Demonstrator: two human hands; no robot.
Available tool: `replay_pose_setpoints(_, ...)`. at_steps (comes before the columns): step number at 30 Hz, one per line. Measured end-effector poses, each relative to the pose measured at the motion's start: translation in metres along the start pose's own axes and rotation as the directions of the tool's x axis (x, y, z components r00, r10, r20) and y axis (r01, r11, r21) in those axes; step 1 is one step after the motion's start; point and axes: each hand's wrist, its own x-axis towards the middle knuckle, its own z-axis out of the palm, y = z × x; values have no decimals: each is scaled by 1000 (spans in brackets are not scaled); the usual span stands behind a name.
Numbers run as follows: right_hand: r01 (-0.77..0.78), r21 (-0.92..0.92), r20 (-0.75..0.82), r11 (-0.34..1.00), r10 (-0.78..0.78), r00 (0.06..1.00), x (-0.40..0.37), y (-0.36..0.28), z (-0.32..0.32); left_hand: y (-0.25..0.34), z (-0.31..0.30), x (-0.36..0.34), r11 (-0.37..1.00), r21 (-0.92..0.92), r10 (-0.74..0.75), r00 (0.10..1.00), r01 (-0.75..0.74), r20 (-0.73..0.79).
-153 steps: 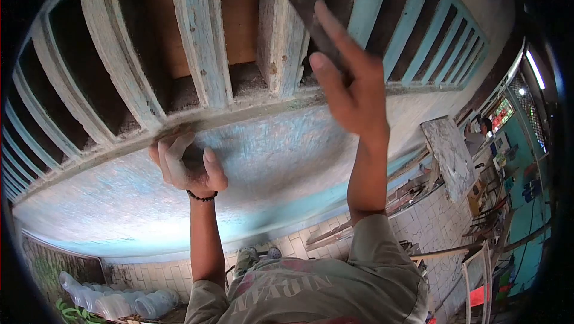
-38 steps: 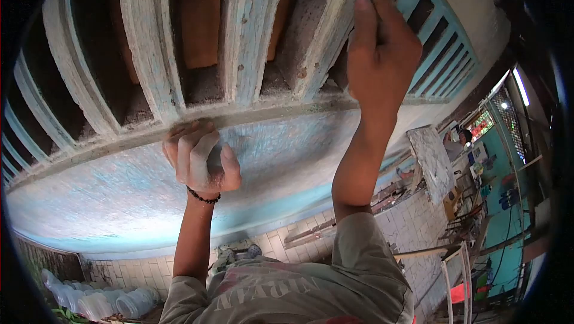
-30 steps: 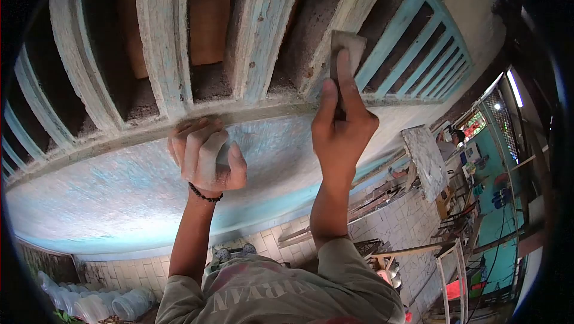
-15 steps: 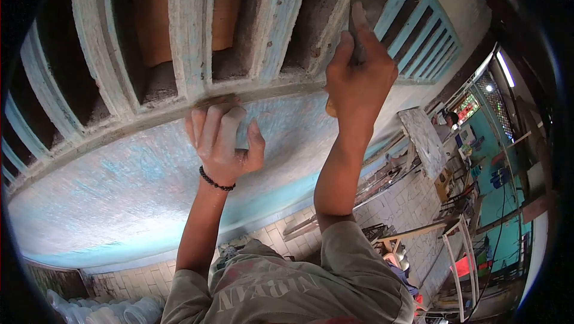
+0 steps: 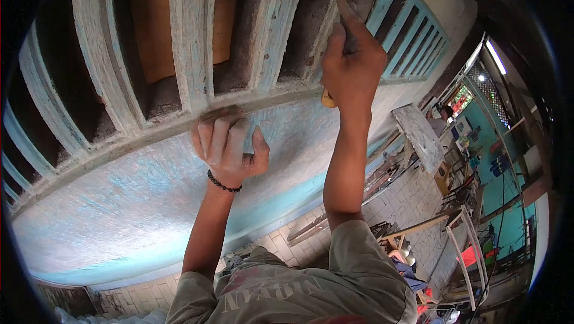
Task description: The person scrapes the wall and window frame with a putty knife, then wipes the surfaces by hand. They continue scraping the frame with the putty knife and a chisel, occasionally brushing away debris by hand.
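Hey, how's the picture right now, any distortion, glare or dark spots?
Head view: wide-angle distortion, with the ledge looking curved and the corners black; head view: glare on the lower left of the wall and at the light tube; head view: deep shadow between the bars, though the left hand and right hand show clearly enough.

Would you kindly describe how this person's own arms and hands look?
Both are without gloves. The left hand looks dusty, with a black, beaded-looking bracelet behind it; the right hand shows no jewellery. The short sleeves belong to a grey-green fabric T-shirt with faded pale lettering.
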Motion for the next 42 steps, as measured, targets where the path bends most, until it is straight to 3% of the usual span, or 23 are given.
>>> replay_pose_setpoints(5, -30, 85, 82, 996, 23, 996, -20, 2, 3, 1, 0, 0, 1000, 8, -12, 1000, 12, -1)
replay_pose_setpoints(11, -231, 264, 123, 936, 205, 971, -16, 0, 3, -1, -2, -2, 1000, 5, -8, 999, 8, 32)
replay_pose_setpoints(18, -122, 180, 93, 976, 106, 990, -18, 2, 0, 1, -1, -1, 1000, 4, -12, 1000, 12, 22)
replay_pose_setpoints(22, -352, 215, 187, 911, 315, 930, -19, -5, -11, 2, -1, 0, 1000, -9, -27, 999, 27, 25)
replay_pose_setpoints(24, -353, 216, 173, 910, 320, 931, -25, -1, -10, 3, -2, -1, 999, -20, -31, 999, 31, 28)
replay_pose_setpoints(27, -226, 256, 101, 940, 207, 973, -31, 11, -1, 1, -3, 0, 999, -36, -22, 999, 23, 26)
replay_pose_setpoints(33, -377, 350, 200, 858, 324, 925, -46, 15, -13, 0, -3, -2, 998, -67, -13, 999, 16, 38)
replay_pose_setpoints(36, -408, 268, 183, 873, 370, 911, -92, 22, -13, -3, -5, -3, 998, -59, -9, 998, 13, 56)
replay_pose_setpoints(39, -601, 302, 303, 740, 523, 797, -138, 14, -18, -3, -3, -2, 999, -50, -3, 999, 5, 35)
replay_pose_setpoints(42, -628, 342, 349, 699, 526, 775, -152, 14, -21, 1, -3, 1, 1000, -21, 0, 999, 1, 38)
